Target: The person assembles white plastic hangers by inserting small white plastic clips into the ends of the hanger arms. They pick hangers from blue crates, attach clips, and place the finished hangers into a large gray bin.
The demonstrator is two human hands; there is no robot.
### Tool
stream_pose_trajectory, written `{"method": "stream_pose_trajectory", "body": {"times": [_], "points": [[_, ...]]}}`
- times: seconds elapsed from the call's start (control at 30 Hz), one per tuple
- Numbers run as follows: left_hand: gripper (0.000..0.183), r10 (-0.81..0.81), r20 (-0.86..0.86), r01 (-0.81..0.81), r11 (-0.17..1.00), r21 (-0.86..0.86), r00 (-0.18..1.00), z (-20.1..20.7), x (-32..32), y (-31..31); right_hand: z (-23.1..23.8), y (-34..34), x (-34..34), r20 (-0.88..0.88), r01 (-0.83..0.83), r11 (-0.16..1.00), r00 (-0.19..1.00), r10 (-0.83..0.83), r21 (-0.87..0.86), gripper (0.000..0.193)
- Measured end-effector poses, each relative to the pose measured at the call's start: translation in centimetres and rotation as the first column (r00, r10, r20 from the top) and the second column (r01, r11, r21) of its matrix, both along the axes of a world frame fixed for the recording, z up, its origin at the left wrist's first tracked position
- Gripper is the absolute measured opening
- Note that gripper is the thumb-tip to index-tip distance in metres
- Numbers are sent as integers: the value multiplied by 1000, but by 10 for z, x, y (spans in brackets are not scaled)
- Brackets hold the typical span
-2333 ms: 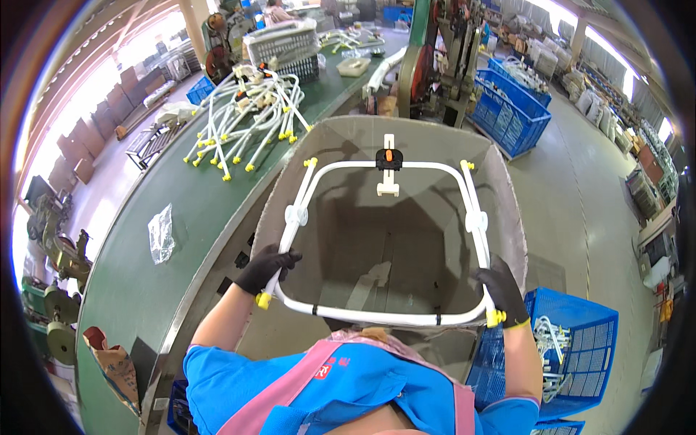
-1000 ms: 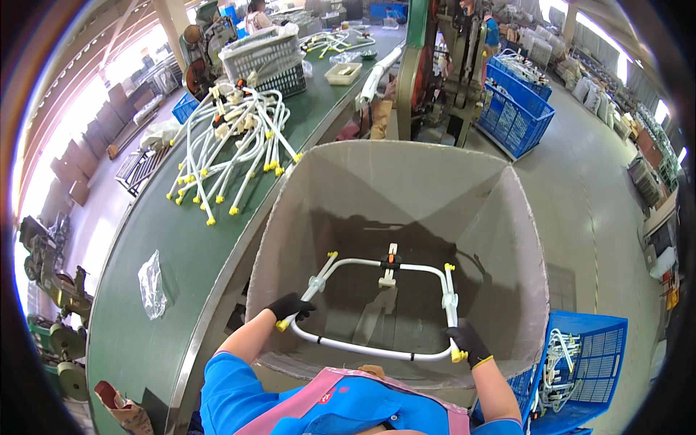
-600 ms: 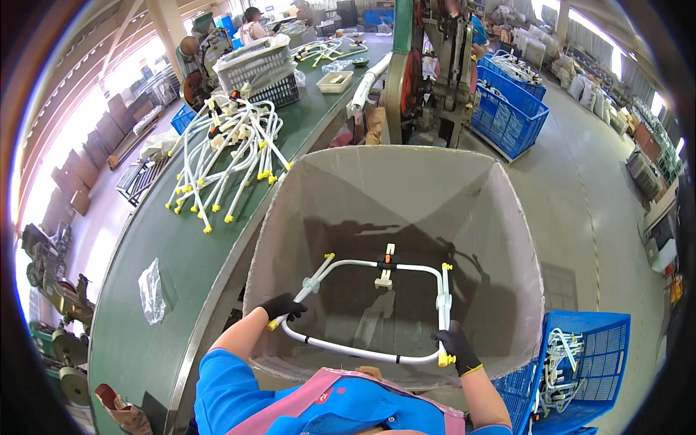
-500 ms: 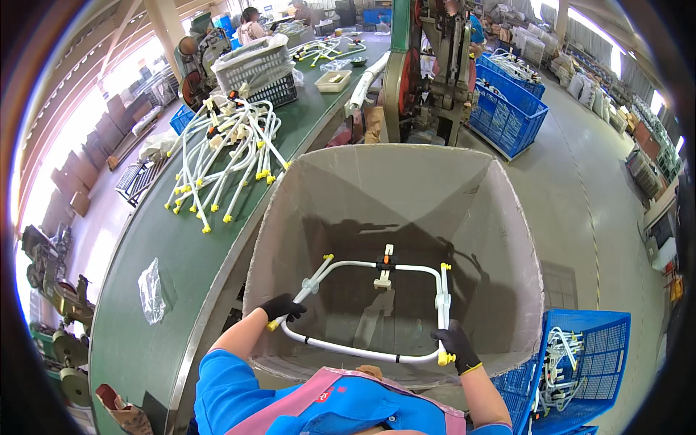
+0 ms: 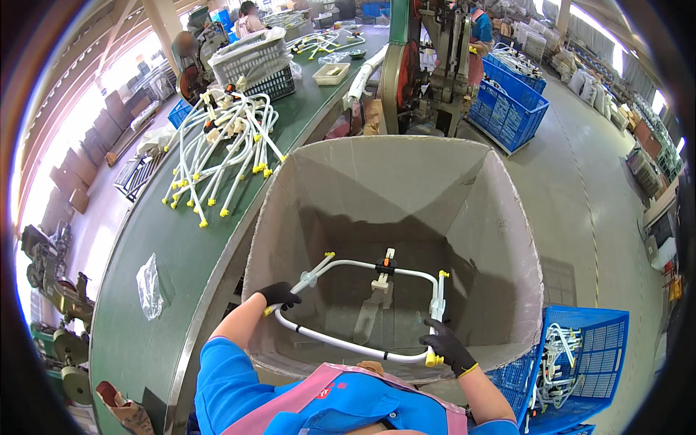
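Observation:
A white bent tube frame (image 5: 362, 346) with yellow end caps and a small black and orange clip hangs low inside a big open cardboard box (image 5: 507, 239). My left hand (image 5: 278, 295), in a black glove, grips the frame's left corner. My right hand (image 5: 446, 344), also gloved, holds its right corner next to a yellow cap. Both arms reach down over the box's near wall.
A long green conveyor table (image 5: 181, 246) runs along the left with a heap of white tube frames (image 5: 221, 152), a clear plastic bag (image 5: 149, 286) and wire baskets (image 5: 254, 61). Blue crates (image 5: 573, 362) with more tubes stand at right; another blue crate (image 5: 511, 101) and machinery lie beyond.
The frame went from the box's rim down deep into the box, both hands still on it. Over the last half second it has hardly moved.

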State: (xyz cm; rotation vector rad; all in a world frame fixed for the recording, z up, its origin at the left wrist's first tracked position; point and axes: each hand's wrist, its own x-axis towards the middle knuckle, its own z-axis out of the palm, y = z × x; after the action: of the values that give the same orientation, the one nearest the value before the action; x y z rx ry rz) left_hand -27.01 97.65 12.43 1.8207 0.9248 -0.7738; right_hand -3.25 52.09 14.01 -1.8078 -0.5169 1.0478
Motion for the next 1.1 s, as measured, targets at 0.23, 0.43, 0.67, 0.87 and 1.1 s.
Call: {"method": "stream_pose_trajectory", "body": {"times": [0.23,0.43,0.67,0.87,1.1], "points": [[46,-536,-125,532,726,436,835,-25,27,18,36,12,-35,708,-240,889,696,-122,389,29],[48,-467,410,495,868,42,783,-45,103,-100,44,44,-90,-148,348,881,937,-317,320,21],[28,-143,-5,43,332,-942,990,-8,150,-238,54,76,-131,-151,161,962,980,-129,220,25],[31,-283,137,262,473,-841,949,-1,149,-235,82,42,-106,764,-285,948,640,77,143,25],[51,-589,346,681,672,-292,730,-50,147,-219,86,-36,-46,881,373,913,472,-36,-163,24]]}}
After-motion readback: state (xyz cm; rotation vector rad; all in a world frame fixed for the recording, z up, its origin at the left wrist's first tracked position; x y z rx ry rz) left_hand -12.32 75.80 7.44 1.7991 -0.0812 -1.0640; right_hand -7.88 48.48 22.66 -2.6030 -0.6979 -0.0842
